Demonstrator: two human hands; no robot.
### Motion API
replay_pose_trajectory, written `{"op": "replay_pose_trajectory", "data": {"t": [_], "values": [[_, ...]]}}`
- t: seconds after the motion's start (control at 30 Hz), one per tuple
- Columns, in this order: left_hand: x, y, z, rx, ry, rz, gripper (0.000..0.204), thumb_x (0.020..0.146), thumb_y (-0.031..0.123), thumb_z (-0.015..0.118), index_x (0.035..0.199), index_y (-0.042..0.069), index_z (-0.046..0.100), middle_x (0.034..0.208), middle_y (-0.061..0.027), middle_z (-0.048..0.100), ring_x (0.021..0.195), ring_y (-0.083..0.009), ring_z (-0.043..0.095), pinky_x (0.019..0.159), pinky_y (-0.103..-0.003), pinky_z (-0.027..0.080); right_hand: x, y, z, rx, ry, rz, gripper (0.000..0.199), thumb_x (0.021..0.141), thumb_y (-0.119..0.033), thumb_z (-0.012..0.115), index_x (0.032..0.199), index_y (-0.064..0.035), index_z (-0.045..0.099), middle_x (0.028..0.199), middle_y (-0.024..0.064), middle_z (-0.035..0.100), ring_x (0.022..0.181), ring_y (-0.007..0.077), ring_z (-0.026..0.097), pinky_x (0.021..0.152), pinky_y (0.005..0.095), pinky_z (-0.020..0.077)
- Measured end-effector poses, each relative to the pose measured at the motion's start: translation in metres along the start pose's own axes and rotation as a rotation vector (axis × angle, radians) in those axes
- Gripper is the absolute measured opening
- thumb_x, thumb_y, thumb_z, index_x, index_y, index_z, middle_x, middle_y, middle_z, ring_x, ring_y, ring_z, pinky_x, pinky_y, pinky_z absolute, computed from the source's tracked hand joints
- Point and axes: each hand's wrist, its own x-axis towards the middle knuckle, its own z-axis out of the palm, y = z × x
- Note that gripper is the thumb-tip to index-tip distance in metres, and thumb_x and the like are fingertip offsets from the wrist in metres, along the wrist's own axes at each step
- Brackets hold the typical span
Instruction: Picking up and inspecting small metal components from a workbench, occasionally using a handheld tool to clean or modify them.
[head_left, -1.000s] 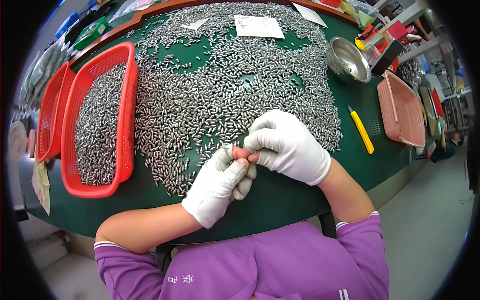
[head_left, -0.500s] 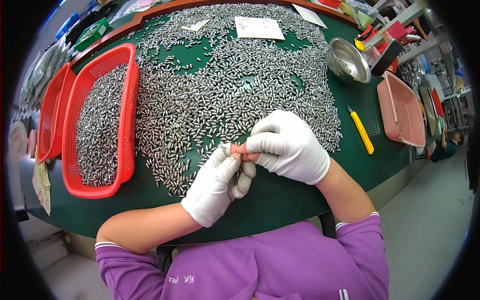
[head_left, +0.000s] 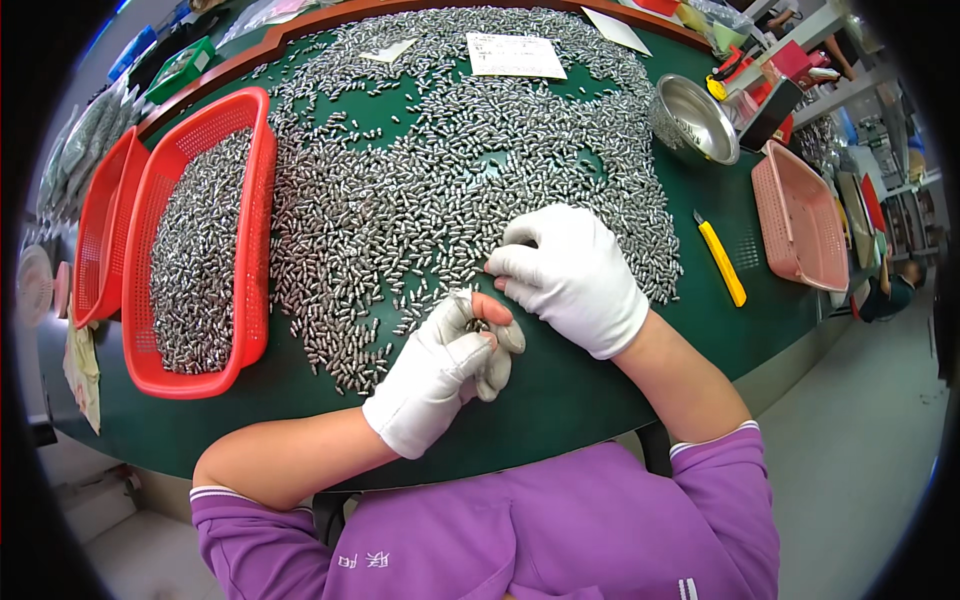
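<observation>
Many small silvery metal parts (head_left: 380,210), short and ribbed, cover a large stretch of the green table. My left hand (head_left: 440,355) wears a white glove with bare fingertips; its fingers curl around a few of these metal parts, only partly visible. My right hand (head_left: 575,275), gloved the same way, is a little to the right of it, at the near edge of the spread. Its thumb and forefinger tips come close together beside the parts, and whatever they pinch, if anything, is too small to make out.
A red basket (head_left: 262,240) of metal parts stands at left, beside another red basket (head_left: 105,240). Paper sheets (head_left: 515,55) lie on the spread. At right are a steel bowl (head_left: 715,130), a yellow utility knife (head_left: 722,262) and a pink basket (head_left: 800,235).
My right hand has come away from my left fingertips, moving slightly up toward the spread of parts. My left hand stays nearly in place, its fingers curled.
</observation>
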Motion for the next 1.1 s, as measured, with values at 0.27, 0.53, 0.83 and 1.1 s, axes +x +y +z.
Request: {"op": "replay_pose_trajectory", "data": {"t": [0.27,0.53,0.83,1.1], "values": [[0.0022,-0.0028,-0.0015,-0.057,0.062,-0.038,0.016,0.097,0.026,0.057,0.106,0.014,0.053,0.091,-0.0017,0.057,0.064,-0.0081,0.045,0.057,-0.021,0.034,-0.0008,-0.0031,0.0022,0.121,0.028,0.032,0.014,0.068,-0.012,0.075,0.079,-0.01,0.066,0.082,0.005,0.063,0.077,0.0259,0.061,0.068,0.0363,0.0495],[0.0023,0.0005,0.0011,-0.045,0.119,-0.096,0.019,0.099,0.025,0.054,0.11,0.01,0.051,0.087,-0.0012,0.056,0.064,-0.007,0.048,0.058,-0.021,0.039,0.0015,-0.0049,-0.0025,0.457,0.074,-0.119,0.016,0.07,-0.011,0.076,0.083,-0.0096,0.067,0.079,0.0061,0.064,0.069,0.0267,0.061,0.061,0.036,0.0493],[0.0027,0.0022,0.0045,-0.107,0.151,-0.085,0.012,0.099,0.026,0.055,0.102,0.015,0.051,0.085,0.0015,0.057,0.062,-0.0062,0.045,0.056,-0.019,0.035,0.0028,-0.0025,-0.0028,0.455,0.146,-0.176,0.018,0.068,-0.007,0.076,0.083,-0.0086,0.066,0.075,0.0063,0.062,0.063,0.0264,0.06,0.057,0.036,0.0476],[0.0022,-0.002,-0.0002,-0.088,0.092,-0.034,0.009,0.098,0.022,0.056,0.102,0.016,0.051,0.088,-0.0002,0.057,0.063,-0.0073,0.045,0.057,-0.02,0.036,0.0019,0.0002,-0.0071,0.196,0.137,-0.023,0.015,0.066,-0.003,0.075,0.08,-0.008,0.068,0.078,0.0061,0.064,0.074,0.0262,0.062,0.066,0.0352,0.0502]]}}
